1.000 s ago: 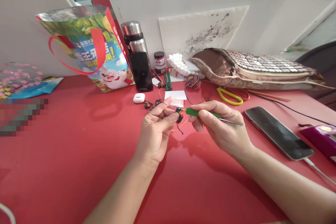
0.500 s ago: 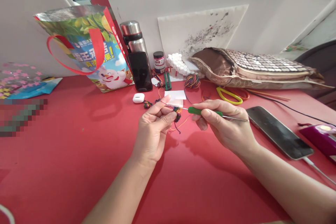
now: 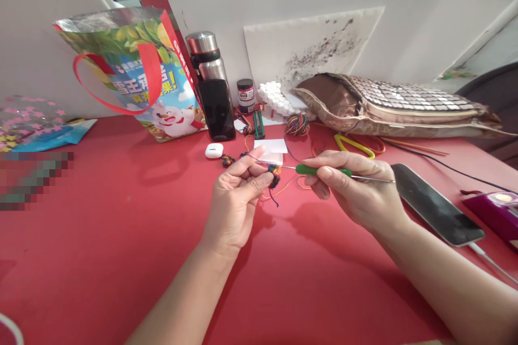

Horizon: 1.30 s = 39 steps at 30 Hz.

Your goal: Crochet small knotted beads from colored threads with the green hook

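My left hand [image 3: 237,199] is closed in a pinch on a small multicoloured crochet piece [image 3: 275,174], with a thread running over its raised forefinger. My right hand [image 3: 356,191] is closed on a crochet hook with a green grip [image 3: 309,170]. The hook's thin metal tip points left and reaches the crochet piece. Orange and dark yarn ends hang below the piece over the red table [image 3: 121,237]. A ball of multicoloured yarn [image 3: 297,125] lies behind the hands.
A printed gift bag [image 3: 137,73] stands at the back left beside a steel flask [image 3: 208,59] and a black phone [image 3: 216,109]. A white earbud case [image 3: 213,150], a white card [image 3: 270,149], yellow scissors [image 3: 354,145], a sequinned pouch [image 3: 396,108] and a charging phone [image 3: 435,202] lie around.
My right hand has drawn the hook to the right, away from my left hand, so more of the metal shaft shows. My left hand has stayed almost still.
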Available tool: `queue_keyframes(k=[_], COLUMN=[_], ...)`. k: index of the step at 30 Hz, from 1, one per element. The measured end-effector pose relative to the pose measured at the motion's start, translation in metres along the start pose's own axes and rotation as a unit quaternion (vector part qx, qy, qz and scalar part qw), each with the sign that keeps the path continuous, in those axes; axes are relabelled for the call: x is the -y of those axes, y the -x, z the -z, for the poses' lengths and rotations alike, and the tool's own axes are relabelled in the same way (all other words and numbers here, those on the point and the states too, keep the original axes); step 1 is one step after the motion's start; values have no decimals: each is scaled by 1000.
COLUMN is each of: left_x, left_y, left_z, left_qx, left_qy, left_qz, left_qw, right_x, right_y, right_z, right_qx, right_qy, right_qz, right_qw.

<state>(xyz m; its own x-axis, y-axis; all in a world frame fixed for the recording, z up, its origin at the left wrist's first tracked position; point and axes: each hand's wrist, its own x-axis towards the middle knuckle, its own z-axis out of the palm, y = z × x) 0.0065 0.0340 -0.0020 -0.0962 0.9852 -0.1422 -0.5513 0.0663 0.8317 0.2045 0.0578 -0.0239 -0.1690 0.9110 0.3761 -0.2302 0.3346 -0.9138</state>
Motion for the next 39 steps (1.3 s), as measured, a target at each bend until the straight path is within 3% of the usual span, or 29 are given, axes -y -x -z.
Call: queue_keyframes(k=[21,39], left_x=[0,-1], left_y=[-1,-1], left_z=[2,4], left_qx=[19,42], left_qy=[2,40], left_qz=[-5,57], left_qw=[1000,997], right_x=[12,22], right_y=[-5,-10], right_z=[8,9], right_qx=[23,1], right_qy=[1,-45], right_qz=[3,-70], right_qw=[1000,997])
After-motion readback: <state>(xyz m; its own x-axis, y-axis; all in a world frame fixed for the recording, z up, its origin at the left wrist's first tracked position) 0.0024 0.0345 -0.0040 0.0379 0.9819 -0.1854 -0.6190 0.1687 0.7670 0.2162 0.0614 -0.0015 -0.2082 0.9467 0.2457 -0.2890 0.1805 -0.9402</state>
